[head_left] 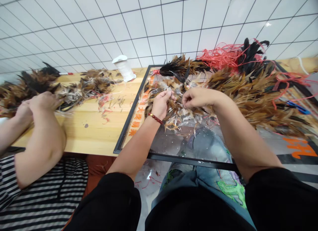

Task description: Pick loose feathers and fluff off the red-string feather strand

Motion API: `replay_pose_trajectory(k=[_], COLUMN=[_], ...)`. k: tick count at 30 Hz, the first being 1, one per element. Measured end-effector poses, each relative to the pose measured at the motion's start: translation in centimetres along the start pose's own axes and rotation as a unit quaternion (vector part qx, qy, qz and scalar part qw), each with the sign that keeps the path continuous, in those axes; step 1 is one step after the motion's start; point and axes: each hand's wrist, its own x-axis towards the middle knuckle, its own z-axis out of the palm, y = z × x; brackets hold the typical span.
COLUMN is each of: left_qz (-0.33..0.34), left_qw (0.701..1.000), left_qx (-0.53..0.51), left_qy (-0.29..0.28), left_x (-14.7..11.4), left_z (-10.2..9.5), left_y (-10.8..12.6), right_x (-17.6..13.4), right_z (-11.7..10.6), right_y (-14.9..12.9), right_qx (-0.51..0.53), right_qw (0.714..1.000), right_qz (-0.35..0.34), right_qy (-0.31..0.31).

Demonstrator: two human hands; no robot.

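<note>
Though partly hidden, pale tuft (169,91) pinched in left hand (161,101), above loose feathers (185,115). Right hand (195,97) curled just beside, contents indiscernible. Near side of grip: open pane (164,141), then black frame edge (179,158).

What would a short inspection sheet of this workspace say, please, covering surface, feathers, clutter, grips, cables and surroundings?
Surface: wooden table at left; black-framed clear panel with orange lettering at the person's place.
Feathers: brown heap at right; dark bundle with a pink tie; loose ones under the hands.
Clutter: pink string tangle, blue tool, white roll, reddish scraps.
Grips: left hand and right hand at the loose feathers, fingers bent; anything held is too small to tell.
Cables: white cord-like strip far right; kind unclear.
Surroundings: white tiled wall; co-worker's hands at feathers, left.
</note>
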Motion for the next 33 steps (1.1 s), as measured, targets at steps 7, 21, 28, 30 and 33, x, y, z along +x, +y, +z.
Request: replay_pose_trajectory(k=[7,21,28,30,33], left_qz=[0.031,0.055,0.019,0.003,-0.005], left_qw=[0.999,0.998,0.996,0.994,0.990], left_qx=[0.000,0.035,0.046,0.042,0.034], left_qy=[-0.016,-0.003,-0.067,-0.102,-0.138], left_x=[-0.2,-0.1,-1.0,-1.2,-1.5], left_z=[0.4,0.6,0.9,1.0,1.1], left_y=[-0.1,-0.4,0.2,0.4,0.6], right_x=[1.1,1.5,0.9,0.5,0.0], right_z=[0.7,1.7,0.5,0.4,0.4], right_y=[0.3,-1.1,-0.1,-0.6,-1.2], right_qx=[0.199,0.189,0.241,0.265,0.273], right_qw=[0.966,0.961,0.950,0.952,0.955], right_qz=[0.024,0.092,-0.007,-0.021,-0.029], right_qy=[0.164,0.178,0.198,0.151,0.111])
